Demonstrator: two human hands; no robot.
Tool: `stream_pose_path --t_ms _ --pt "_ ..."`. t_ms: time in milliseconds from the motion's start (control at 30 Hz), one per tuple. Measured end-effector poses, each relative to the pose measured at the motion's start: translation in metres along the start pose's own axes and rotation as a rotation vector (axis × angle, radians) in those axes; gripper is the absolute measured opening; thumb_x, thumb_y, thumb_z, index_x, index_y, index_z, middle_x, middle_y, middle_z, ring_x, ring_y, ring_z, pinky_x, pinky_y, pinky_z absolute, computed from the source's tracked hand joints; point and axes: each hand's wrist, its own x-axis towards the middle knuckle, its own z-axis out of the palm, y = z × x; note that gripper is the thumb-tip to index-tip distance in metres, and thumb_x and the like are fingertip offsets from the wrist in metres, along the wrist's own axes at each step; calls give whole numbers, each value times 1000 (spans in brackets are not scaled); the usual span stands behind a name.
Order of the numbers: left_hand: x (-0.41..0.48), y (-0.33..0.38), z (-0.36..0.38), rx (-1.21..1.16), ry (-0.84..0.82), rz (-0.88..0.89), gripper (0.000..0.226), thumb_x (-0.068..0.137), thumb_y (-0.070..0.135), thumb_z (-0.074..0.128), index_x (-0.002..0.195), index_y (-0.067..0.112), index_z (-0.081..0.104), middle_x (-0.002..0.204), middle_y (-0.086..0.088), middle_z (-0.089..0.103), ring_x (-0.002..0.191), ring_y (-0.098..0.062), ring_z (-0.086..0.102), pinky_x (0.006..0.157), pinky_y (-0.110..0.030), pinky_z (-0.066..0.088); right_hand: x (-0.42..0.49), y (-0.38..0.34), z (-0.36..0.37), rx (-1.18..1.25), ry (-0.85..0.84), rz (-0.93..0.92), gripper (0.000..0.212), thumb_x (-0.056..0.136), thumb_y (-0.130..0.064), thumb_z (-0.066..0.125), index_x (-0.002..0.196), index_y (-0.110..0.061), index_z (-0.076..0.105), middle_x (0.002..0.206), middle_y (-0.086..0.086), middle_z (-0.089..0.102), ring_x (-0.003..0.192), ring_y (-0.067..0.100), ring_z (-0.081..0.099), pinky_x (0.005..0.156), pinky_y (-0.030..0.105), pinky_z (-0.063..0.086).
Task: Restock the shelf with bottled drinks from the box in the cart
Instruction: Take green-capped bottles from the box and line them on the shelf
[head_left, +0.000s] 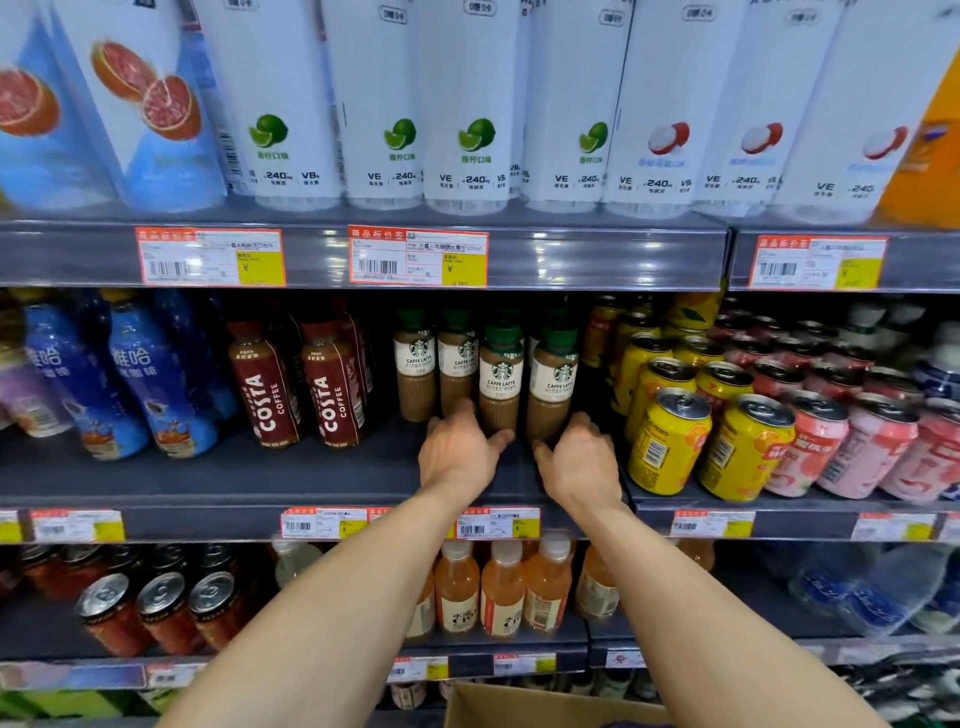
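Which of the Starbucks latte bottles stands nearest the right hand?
The rightmost latte bottle, beside the yellow cans; the right hand is at its base, and the other three stand further left.

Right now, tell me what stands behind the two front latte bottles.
More green-capped latte bottles stand further back, to the left. Directly behind the front latte bottles, the shelf is dark and covered.

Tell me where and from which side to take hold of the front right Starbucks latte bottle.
Round the lower brown body of the front right latte bottle, coming straight from the front. It stands upright, a twin bottle stands close on its left, yellow cans to its right, and more bottles behind. The right hand grips at that spot.
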Motion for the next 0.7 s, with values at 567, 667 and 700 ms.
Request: stream_pose_path --t_ms 567,667,700 --pt "-71 -18 -49 149 -63 247 52 92 46 59 136 19 50 128 -4 60 121 -25 52 96 -42 48 -28 -1 -23 -12 -50 23 60 91 -49 63 130 -6 49 128 17 60 121 36 52 93 40 47" --pt "-115 -29 -51 161 -9 416 46 93 42 59 133 19 54 126 -2 61 121 -20 51 99 -37 46 -64 6 -29 0 -5 -103 64 91 -48 62 140 -10 46 133 13 57 125 33 48 99 41 47" --pt "-131 -33 -50 161 1 460 43 93 41 58 130 20 57 126 0 61 121 -19 51 100 -37 47 -77 9 -31 5 8 -155 65 91 -46 64 141 -9 46 135 13 57 127 33 47 102 41 45"
